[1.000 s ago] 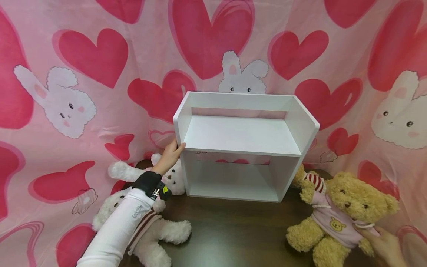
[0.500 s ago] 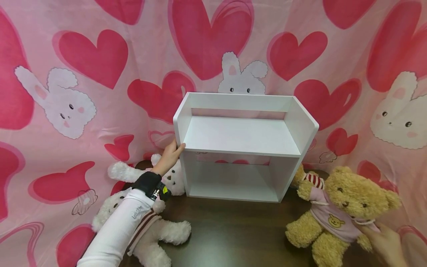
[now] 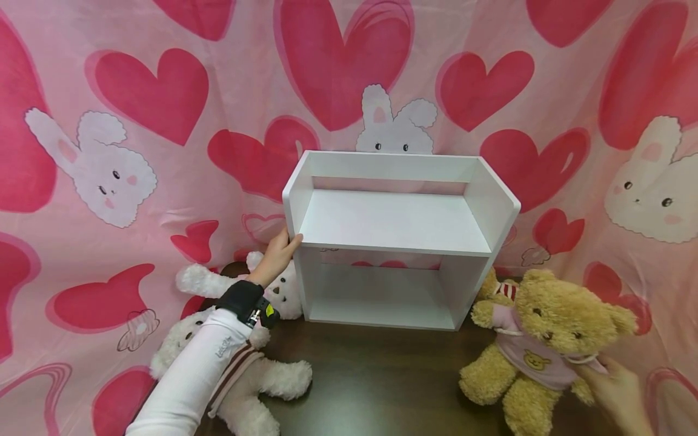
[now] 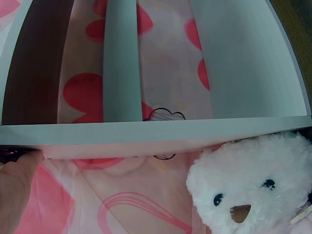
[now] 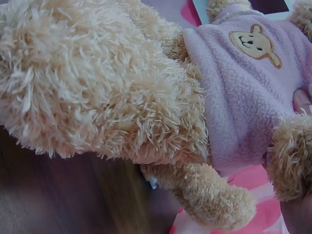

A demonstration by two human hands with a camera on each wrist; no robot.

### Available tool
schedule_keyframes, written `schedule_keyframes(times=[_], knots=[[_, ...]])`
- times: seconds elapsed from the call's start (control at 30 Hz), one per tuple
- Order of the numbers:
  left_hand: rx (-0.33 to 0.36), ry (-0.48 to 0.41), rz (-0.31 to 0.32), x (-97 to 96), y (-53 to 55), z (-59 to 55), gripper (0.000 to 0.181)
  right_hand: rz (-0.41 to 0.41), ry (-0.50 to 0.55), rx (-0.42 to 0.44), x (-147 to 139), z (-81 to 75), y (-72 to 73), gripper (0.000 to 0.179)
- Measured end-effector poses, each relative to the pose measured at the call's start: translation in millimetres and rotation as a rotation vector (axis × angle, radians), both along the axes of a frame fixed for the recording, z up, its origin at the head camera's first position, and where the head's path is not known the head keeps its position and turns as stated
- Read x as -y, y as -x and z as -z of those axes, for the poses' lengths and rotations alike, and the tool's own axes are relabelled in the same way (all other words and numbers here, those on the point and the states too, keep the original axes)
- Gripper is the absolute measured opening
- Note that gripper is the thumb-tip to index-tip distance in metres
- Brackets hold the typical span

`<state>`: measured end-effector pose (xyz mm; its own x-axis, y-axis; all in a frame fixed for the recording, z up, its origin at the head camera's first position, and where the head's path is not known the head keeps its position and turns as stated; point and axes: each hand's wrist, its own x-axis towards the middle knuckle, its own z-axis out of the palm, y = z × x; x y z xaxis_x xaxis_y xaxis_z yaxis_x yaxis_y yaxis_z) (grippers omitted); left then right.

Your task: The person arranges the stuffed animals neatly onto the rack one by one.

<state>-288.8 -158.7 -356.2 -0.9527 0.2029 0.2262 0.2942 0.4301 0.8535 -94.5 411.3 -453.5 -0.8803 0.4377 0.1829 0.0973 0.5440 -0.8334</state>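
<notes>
A white two-tier shelf (image 3: pixel 398 221) stands on the dark table, and my left hand (image 3: pixel 277 257) grips the edge of its left side panel. In the left wrist view part of that hand (image 4: pixel 19 187) shows beside the panel (image 4: pixel 161 132). At the right, my right hand (image 3: pixel 616 384) holds a tan teddy bear (image 3: pixel 561 309) in a pink sweater by its side, near the arm. The right wrist view is mostly filled by the bear's fur (image 5: pixel 107 92) and sweater (image 5: pixel 239 92); only a bit of the fingers (image 5: pixel 302 101) shows there.
White plush toys, one a bear in a striped top (image 3: pixel 289 375) and another (image 3: pixel 286 290) behind, lie left of the shelf. A second tan plush with a striped sleeve (image 3: pixel 508 289) is partly hidden at the right. A pink heart-print cloth (image 3: pixel 163 181) hangs around the table (image 3: pixel 376 375).
My right hand and the tan teddy bear have moved a little to the left, toward the shelf. My left hand and the shelf stay in place.
</notes>
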Motion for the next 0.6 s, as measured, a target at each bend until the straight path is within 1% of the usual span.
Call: schedule_keyframes(times=[0.03,0.07,0.13,0.2,0.33,0.43,0.6], knots=[[0.0,0.0,0.0,0.0,-0.1,-0.1,0.059,0.024,-0.059,0.048,0.4,-1.5,-0.5,0.022],[-0.001,0.002,0.0,0.0,0.1,0.0,0.059,0.023,-0.079,0.049,1.3,-2.0,-0.3,0.017],[0.001,0.002,-0.004,-0.2,0.2,0.2,0.059,0.016,-0.107,0.035,4.0,-2.7,0.4,0.014],[0.0,0.003,-0.004,-0.2,0.1,0.3,0.059,0.004,-0.132,0.0,7.5,-3.0,1.1,0.018],[0.001,-0.002,-0.004,-0.9,-0.5,0.0,0.058,-0.017,-0.131,-0.074,15.4,-4.0,2.7,0.032],[-0.001,-0.002,-0.001,-1.0,-1.3,-0.4,0.058,-0.024,-0.13,-0.108,20.5,-6.4,3.5,0.037],[-0.004,0.004,-0.004,-1.0,-1.8,-1.2,0.059,-0.032,-0.139,-0.134,27.7,-11.7,3.9,0.036]])
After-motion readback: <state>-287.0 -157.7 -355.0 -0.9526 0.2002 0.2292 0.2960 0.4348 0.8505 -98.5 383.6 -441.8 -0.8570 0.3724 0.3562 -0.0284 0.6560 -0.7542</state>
